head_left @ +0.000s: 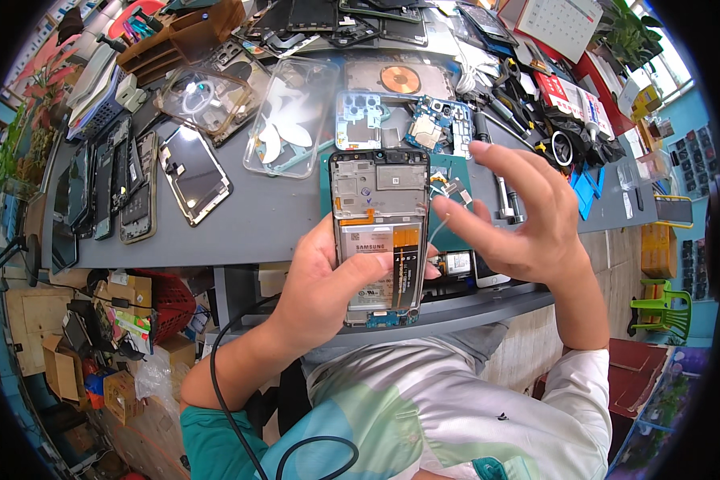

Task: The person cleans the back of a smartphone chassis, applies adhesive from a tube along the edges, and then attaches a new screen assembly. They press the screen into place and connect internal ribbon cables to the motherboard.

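My left hand [316, 276] is wrapped round an opened smartphone [380, 196], its thumb lying across the battery [368, 237]. The phone stands lengthwise before me, with its grey inner frame, an orange flex cable [360, 219] and a blue lower board [382, 318] exposed. To the right of it, my right hand [532, 216] is raised with thumb and fingers apart. A thin pale strand [438, 229] shows between the thumb and the phone's edge; I cannot tell what it joins. Behind the phone lie a circuit board [434, 126] and a light blue phone frame [350, 120].
Small parts [453, 189] rest on a teal mat [450, 232]. A clear plastic box [292, 120] and a loose phone screen [194, 174] lie to the left. Screwdrivers [508, 112] and other tools crowd the right. Below the table edge, an open drawer holds a white phone [490, 277].
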`<state>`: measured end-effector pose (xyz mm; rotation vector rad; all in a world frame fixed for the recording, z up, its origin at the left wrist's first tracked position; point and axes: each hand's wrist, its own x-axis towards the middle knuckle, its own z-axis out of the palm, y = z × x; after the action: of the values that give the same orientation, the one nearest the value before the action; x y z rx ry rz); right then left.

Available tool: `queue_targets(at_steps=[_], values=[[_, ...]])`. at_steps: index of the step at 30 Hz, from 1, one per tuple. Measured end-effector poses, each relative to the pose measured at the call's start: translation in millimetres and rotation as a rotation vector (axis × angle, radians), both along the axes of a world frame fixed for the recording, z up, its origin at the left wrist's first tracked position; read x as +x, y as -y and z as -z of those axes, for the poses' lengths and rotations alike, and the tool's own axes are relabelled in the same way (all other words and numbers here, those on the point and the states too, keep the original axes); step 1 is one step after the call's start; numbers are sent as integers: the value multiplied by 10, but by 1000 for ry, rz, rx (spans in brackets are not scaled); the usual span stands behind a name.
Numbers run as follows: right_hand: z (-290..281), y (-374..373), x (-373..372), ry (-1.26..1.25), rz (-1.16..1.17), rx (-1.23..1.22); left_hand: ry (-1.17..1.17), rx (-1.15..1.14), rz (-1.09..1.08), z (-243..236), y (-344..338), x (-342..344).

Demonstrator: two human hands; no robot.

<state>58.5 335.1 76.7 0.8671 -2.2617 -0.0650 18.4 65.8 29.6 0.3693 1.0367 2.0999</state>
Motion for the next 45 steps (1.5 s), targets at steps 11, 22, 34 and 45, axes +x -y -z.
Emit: queue_targets(at_steps=[11, 22, 34, 45], values=[[49, 362, 436, 514, 91, -688, 51, 13, -31, -27, -1, -6], [244, 583, 690, 884, 118, -1175, -3, 28, -55, -15, -13, -8], [242, 598, 572, 944, 104, -1129, -8, 5, -62, -15, -16, -5], [204, 601, 477, 957, 147, -1365, -118, -44, -25, 34, 28, -10]])
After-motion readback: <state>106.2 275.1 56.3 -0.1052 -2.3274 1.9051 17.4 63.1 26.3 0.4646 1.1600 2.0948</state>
